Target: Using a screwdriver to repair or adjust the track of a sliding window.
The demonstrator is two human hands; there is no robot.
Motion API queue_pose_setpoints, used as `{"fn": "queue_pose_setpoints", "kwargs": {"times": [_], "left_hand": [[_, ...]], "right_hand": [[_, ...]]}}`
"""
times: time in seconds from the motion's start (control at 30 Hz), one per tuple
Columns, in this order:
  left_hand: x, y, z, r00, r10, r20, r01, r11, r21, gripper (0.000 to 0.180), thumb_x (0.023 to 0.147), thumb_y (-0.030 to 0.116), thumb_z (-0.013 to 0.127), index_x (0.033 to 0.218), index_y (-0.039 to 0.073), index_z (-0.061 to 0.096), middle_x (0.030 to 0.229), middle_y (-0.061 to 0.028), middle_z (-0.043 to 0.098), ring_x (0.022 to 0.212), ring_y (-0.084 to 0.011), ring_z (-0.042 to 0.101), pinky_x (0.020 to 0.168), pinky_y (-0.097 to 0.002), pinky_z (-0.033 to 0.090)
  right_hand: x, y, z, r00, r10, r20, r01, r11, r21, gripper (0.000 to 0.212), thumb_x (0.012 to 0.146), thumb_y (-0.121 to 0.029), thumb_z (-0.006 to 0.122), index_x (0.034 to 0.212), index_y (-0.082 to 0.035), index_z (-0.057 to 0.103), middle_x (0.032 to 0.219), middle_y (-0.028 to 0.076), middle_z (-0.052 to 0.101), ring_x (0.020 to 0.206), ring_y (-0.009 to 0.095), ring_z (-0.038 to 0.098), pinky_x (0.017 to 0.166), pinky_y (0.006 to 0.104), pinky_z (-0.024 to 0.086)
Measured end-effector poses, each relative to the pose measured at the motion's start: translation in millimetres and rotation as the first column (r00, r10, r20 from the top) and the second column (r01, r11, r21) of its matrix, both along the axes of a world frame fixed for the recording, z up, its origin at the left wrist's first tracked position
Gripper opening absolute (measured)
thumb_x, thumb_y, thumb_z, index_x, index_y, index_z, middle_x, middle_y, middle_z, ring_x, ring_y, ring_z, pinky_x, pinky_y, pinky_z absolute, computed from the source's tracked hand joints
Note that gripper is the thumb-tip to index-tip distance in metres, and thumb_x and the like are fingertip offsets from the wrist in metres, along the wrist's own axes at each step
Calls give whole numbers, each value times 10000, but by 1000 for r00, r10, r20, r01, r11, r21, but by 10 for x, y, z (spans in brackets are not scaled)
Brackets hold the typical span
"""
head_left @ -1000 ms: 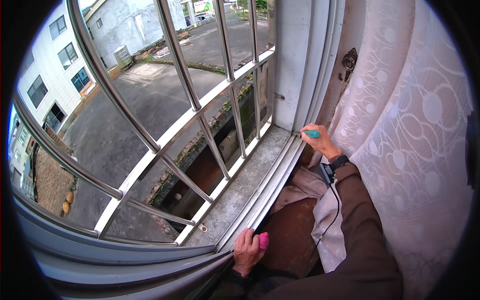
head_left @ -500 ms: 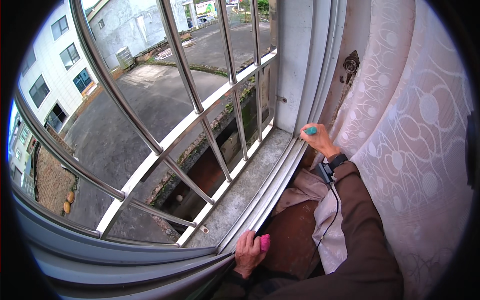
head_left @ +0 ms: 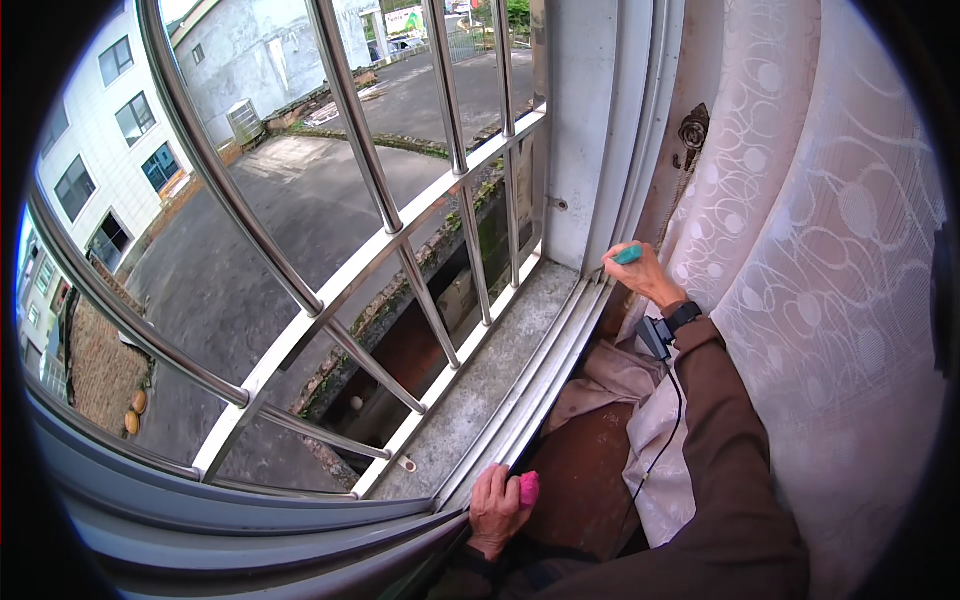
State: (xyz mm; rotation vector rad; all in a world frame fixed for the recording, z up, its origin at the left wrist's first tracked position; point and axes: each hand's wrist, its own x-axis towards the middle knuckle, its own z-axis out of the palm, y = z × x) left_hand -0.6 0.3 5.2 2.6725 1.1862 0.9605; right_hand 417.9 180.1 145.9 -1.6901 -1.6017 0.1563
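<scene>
Risky above the long drop past the window bars [head_left: 370, 190]: right hand [head_left: 640, 275] pinching a teal tool [head_left: 628, 256] at the window track's [head_left: 545, 375] far end, left hand [head_left: 497, 505] closed around a pink sponge [head_left: 527, 489] at its near end, either liable to slip outward.

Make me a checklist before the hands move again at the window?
1. Right hand grips the teal tool: ok.
2. Tool is at the far end of the track: ok.
3. Left hand holds the pink cloth: ok.
4. Left hand rests by the track's near end: ok.
5. Curtain is off the track: cannot tell near the right hand.
6. Track is clean: cannot tell.
</scene>
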Motion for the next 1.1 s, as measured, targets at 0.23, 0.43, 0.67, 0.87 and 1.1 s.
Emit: {"fn": "queue_pose_setpoints", "kwargs": {"times": [0.23,0.43,0.67,0.87,1.1], "left_hand": [[21,7,-31,1000,-12,14,12,1000,-2,275,816,282,772,898,49,653,1101,-163,646,1082,-375,636,939,-463,522],[-24,5,-5,1000,-9,2,9,1000,-10,273,817,279,770,901,48,653,1100,-162,646,1090,-377,636,942,-463,522],[24,5,5,1000,-18,11,18,1000,-7,268,830,281,763,894,45,653,1100,-164,647,1091,-375,636,948,-460,521],[-3,1,-28,1000,0,17,0,1000,-5,274,822,282,768,902,46,652,1101,-166,645,1093,-377,632,949,-466,519],[-10,2,-5,1000,-15,8,15,1000,-9,271,826,281,769,905,49,654,1100,-164,645,1089,-376,633,946,-461,520]], "right_hand": [[-25,98,-181,999,37,-17,-37,999,-1,251,816,-244,649,915,-37,750,823,190,715,809,311,718,756,386,550],[-35,67,-99,981,192,-15,-193,980,-42,209,802,-215,665,878,-35,740,871,182,726,829,370,704,768,419,556],[103,31,-249,931,312,187,-322,946,24,155,824,-146,680,936,-50,727,928,157,721,869,344,701,787,402,558],[-149,-127,-219,915,376,145,-384,923,28,149,826,-126,686,944,-51,736,878,157,720,821,325,704,751,403,554],[-118,-114,22,988,150,45,-150,989,-7,243,866,-236,695,962,-20,748,872,194,726,817,317,715,749,382,551]]}}
